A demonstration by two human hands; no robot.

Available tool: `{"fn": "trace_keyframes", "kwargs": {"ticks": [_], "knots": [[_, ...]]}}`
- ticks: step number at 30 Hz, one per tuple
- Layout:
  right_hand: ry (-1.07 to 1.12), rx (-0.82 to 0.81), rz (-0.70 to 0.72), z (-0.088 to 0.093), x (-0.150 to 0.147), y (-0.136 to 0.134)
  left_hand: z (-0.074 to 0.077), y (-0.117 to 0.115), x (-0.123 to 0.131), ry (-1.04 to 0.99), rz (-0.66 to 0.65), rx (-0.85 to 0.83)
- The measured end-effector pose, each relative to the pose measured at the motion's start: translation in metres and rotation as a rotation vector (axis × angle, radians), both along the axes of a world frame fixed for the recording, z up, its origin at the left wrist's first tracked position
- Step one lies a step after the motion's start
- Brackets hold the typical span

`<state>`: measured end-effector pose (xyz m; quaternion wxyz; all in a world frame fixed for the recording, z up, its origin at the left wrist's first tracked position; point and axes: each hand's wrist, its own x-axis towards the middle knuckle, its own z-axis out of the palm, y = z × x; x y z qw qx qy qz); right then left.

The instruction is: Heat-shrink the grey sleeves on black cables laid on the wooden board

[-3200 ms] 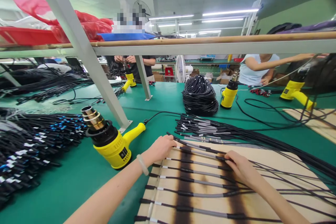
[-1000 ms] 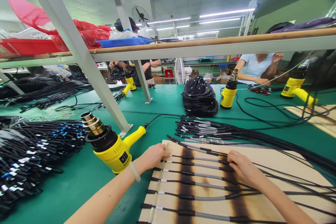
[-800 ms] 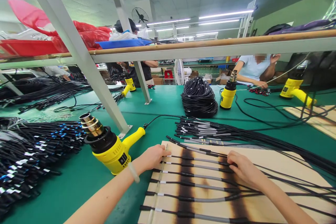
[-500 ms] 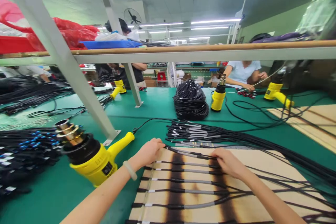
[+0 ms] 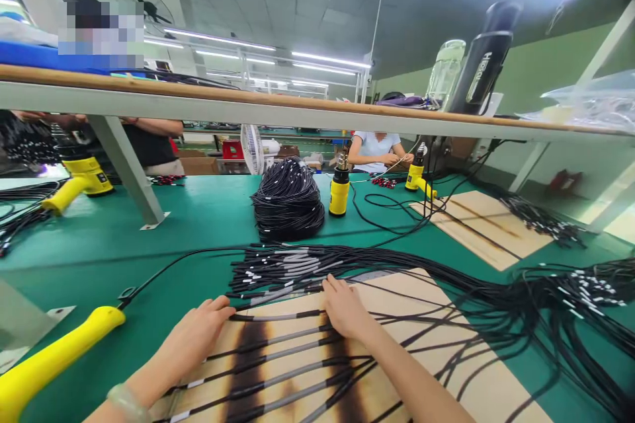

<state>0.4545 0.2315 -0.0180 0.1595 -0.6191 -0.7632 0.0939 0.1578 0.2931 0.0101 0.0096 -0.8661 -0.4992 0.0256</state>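
My left hand, with a pale bangle on its wrist, has its fingers closed at the left end of a black cable with a grey sleeve section. My right hand is closed on that cable farther right, at the board's far edge. Below it, several similar cables lie side by side across a light wooden board, which has two dark scorched bands. A pile of like cables lies just beyond the board on the green table. Both hands' fingertips are partly hidden.
A yellow heat gun is cut off at lower left; another heat gun stands upright beyond a black cable coil. A shelf crosses above. Right, a second board lies near cable bundles. A co-worker sits opposite.
The view has swung right, so the scene sits farther left. Both hands remain along the board's far edge, now with a grey-sleeved cable lying on the board just below them.
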Motion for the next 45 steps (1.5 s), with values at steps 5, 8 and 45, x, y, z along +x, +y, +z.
{"fn": "trace_keyframes", "kwargs": {"ticks": [5,8,45], "knots": [[0.065,-0.01,0.083,-0.007,-0.002,-0.004,0.004,-0.007,0.004,0.057,-0.04,0.038],[0.116,-0.03,0.15,-0.014,-0.006,-0.005,0.01,-0.015,0.006,0.068,-0.049,0.044],[0.283,-0.022,0.3,-0.046,-0.003,-0.008,0.021,-0.054,-0.037,0.104,-0.076,-0.154]]}}
